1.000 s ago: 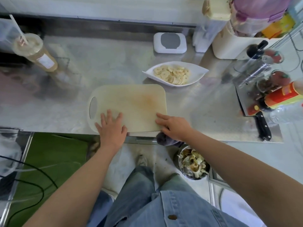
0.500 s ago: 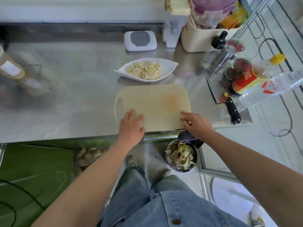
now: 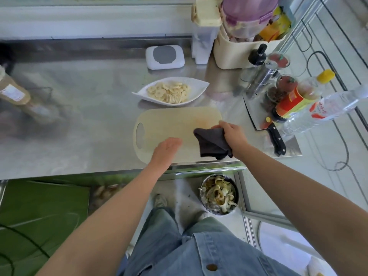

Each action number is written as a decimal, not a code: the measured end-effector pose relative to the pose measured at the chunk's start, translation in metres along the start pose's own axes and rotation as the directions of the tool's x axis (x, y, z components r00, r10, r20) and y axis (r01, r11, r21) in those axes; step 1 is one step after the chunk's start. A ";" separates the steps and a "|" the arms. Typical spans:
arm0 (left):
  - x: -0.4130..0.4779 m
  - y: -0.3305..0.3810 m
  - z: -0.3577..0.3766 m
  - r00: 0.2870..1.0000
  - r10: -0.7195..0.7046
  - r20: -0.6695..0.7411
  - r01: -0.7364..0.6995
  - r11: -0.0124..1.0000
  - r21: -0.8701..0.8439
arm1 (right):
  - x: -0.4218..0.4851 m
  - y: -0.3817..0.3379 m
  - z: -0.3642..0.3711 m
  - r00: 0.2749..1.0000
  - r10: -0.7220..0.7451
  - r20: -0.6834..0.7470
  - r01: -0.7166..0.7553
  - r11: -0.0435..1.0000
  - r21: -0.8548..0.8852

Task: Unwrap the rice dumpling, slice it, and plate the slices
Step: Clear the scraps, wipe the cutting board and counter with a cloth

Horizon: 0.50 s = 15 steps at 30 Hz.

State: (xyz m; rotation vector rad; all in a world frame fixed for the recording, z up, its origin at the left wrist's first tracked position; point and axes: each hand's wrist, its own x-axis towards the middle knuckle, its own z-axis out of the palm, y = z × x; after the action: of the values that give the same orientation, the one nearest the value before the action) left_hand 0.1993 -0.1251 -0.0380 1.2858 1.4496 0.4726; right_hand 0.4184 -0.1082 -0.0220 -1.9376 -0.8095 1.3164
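Note:
A pale cutting board (image 3: pixel 171 124) lies on the steel counter, bare apart from a faint orange stain. My right hand (image 3: pixel 232 134) grips a dark grey cloth (image 3: pixel 212 143) over the board's right near corner. My left hand (image 3: pixel 166 149) hovers with straight fingers above the board's near edge, holding nothing. Behind the board stands a white leaf-shaped plate (image 3: pixel 197 86) filled with pale round slices (image 3: pixel 169 92). A cleaver (image 3: pixel 266 124) with a black handle lies to the right. No wrapped dumpling is in view.
Bottles and jars (image 3: pixel 294 98) crowd the counter's right end, with a cream bin (image 3: pixel 245 50) and a white box (image 3: pixel 164 57) at the back. A drink cup (image 3: pixel 14 92) is at the left. On the floor a metal bowl (image 3: pixel 219 194) holds scraps.
My right hand has brought the dark cloth up from below the counter edge onto the board. My left hand has lifted off the board. The view has shifted right.

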 end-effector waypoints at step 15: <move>-0.021 0.027 0.067 0.995 -0.030 0.092 0.059 0.942 -0.331 | -0.033 0.038 -0.057 0.882 -0.133 0.452 0.162 0.986 -0.026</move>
State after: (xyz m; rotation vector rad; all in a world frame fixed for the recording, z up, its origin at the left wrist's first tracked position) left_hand 0.2667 -0.1582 -0.0285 0.9873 1.2609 0.5978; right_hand 0.4669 -0.1670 -0.0180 -1.5924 -1.2100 1.6881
